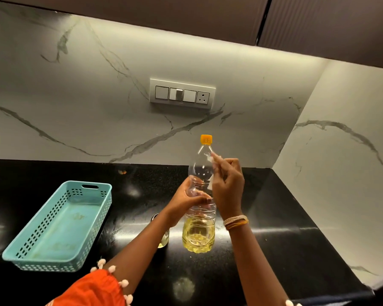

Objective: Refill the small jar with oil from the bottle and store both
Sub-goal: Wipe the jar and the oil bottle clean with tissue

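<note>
A clear plastic bottle with an orange cap is standing upright on the black counter, near the middle of the scene. Yellow oil is filling only its lower part.

The left hand is wrapping its curled fingers around the bottle's ribbed middle. The right hand is hovering against the bottle's right shoulder, its fingers pressed together and pinching a small white scrap, perhaps tissue or label; what it is cannot be told. Thread bangles are circling the right wrist.

The small jar is sitting on the counter just left of the bottle, mostly hidden behind the left forearm.

A teal basket is lying well apart to the left. A switch panel is sitting on the marble wall at the far side.
</note>
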Demonstrator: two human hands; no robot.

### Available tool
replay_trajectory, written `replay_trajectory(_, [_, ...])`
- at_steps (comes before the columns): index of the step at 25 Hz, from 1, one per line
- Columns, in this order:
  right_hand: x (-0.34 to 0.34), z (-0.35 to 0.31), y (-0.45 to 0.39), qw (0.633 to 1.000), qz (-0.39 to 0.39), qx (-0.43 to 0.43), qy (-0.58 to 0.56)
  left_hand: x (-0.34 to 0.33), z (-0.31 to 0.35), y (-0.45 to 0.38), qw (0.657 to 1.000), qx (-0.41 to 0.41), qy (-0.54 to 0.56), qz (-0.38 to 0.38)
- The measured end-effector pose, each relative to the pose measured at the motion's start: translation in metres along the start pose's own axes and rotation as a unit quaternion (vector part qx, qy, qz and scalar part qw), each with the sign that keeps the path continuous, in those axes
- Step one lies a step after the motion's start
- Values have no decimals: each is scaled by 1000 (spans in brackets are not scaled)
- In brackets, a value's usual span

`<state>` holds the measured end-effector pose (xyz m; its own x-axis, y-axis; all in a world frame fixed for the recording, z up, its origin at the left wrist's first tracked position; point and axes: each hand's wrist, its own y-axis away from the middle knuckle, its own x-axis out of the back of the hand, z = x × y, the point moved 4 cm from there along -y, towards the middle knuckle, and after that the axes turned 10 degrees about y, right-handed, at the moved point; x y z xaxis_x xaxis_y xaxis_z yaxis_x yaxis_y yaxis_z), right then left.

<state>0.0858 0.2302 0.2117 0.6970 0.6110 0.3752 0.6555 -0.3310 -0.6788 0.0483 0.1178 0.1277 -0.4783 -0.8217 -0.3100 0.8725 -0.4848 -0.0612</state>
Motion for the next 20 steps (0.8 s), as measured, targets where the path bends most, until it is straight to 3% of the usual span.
replay_trajectory(3, [13,-5,6,996,54,64,17,-1,-3,-1,999,16,40,-16])
replay_trajectory(5, [12,6,-13,995,65,52,49,-1,-5,-1,998,30,37,-37])
replay_trajectory(8, [6,23,-42,998,12,13,59,0,-13,-3,997,54,40,-42])
replay_trajectory(13, [0,7,15,978,-27,156,132,7,-6,-6,995,25,95,-23])
replay_trajectory(16, [-2,11,33,990,4,109,92,12,1,-9,994,14,103,-30])
replay_trajectory(20, [-5,19,-11,997,68,25,9,9,7,-9,991,34,122,-53])
